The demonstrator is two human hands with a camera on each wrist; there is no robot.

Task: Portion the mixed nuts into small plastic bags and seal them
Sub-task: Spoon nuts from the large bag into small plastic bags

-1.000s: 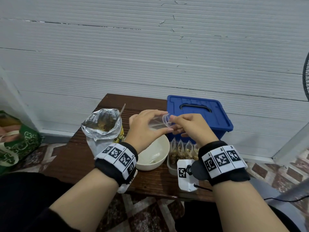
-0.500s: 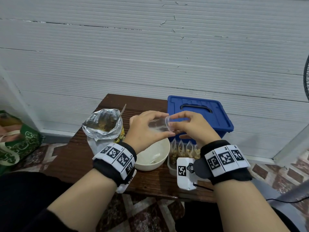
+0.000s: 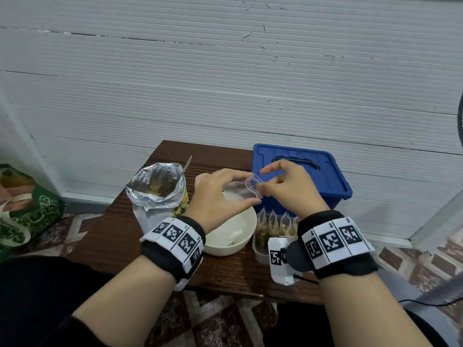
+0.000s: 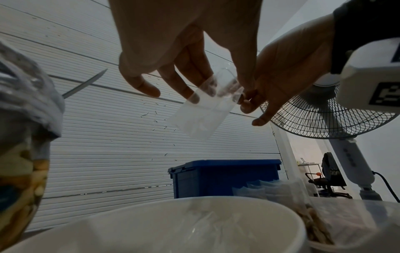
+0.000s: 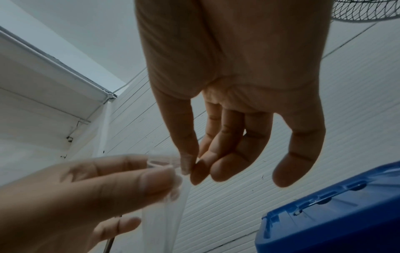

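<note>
Both hands hold one small clear plastic bag above the white bowl. My left hand pinches the bag between thumb and fingers. My right hand pinches its mouth rim, which is pulled apart into a loop. The empty bag hangs from the fingers in the left wrist view. In the right wrist view the bag's rim sits between the left thumb and the right thumb. A foil bag of mixed nuts stands at the left with a spoon handle sticking out.
A blue lidded box sits behind the hands. Several filled small bags stand in a clear container right of the bowl. The brown slatted table meets a white wall. A green bag lies on the floor at left; a fan stands at right.
The right hand has lifted slightly and its fingers have spread the bag's mouth wider. The left hand keeps its hold in nearly the same place.
</note>
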